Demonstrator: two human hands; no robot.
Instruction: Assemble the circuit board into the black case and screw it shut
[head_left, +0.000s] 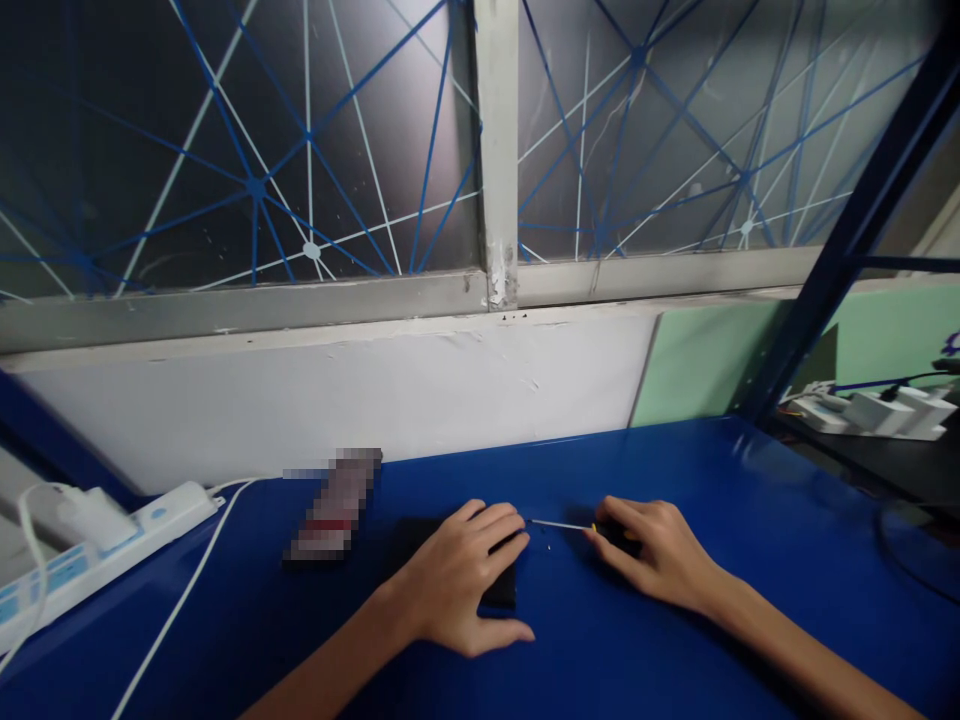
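Observation:
My left hand [469,575] lies across a flat black object [499,598], its fingers spread and the thumb stretched out to the side. Most of that object is hidden under the palm, so its kind does not show. My right hand [652,545] is closed around the black and yellow handle of a screwdriver [562,525]. The metal shaft points left, and its tip is close to my left fingertips. A tiny bright piece [549,548], too small to name, lies on the blue table [600,640] just below the shaft.
A blurred-out flat thing [334,510] lies left of my left hand. Further left are a white power strip [176,510] with a plug in it and a white cable [184,600]. More white plugs [892,412] stand at the right. A low white wall [420,385] borders the table's back.

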